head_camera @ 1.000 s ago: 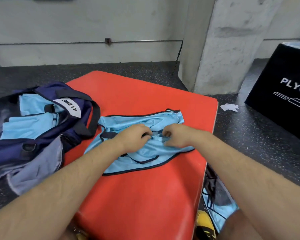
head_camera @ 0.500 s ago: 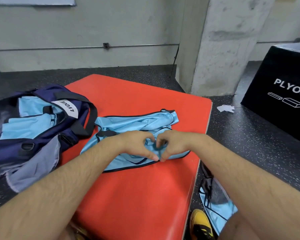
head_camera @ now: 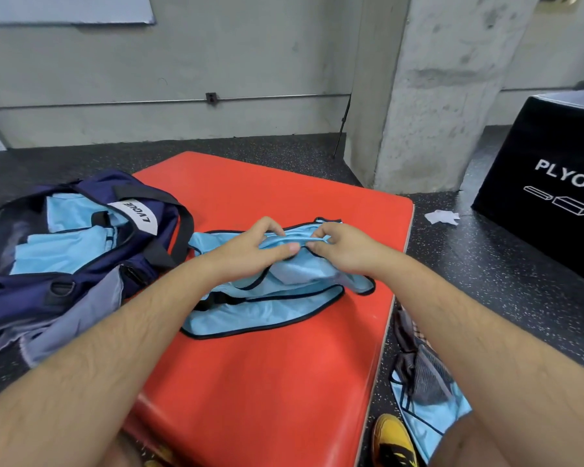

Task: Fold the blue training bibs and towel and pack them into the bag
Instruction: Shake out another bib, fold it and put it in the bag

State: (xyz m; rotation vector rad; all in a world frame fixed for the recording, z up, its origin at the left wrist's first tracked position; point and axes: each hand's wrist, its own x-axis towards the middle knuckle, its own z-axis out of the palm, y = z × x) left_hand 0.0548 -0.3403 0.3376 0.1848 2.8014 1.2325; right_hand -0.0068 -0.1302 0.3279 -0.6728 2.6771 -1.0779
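Observation:
A light blue training bib (head_camera: pixel 260 311) with black trim lies crumpled on the red mat (head_camera: pixel 277 382). My left hand (head_camera: pixel 250 251) and my right hand (head_camera: pixel 341 251) meet over its middle, each pinching a raised fold of the fabric between thumb and fingers. The navy bag (head_camera: pixel 81 264) sits open at the left, half on the mat, with folded blue bibs (head_camera: pixel 61 247) inside. A grey cloth (head_camera: pixel 71 318) hangs out of the bag's near side. More blue bibs (head_camera: pixel 429 409) lie on the floor at the right of the mat.
A concrete pillar (head_camera: pixel 435 96) stands behind the mat. A black plyo box (head_camera: pixel 547 183) is at the right, with a scrap of white paper (head_camera: pixel 440 217) on the speckled floor beside it. A yellow shoe (head_camera: pixel 393 439) shows at the bottom.
Both hands have moved away from me to the bib's far part and lifted a fold of fabric. The near half of the bib now lies flatter on the mat.

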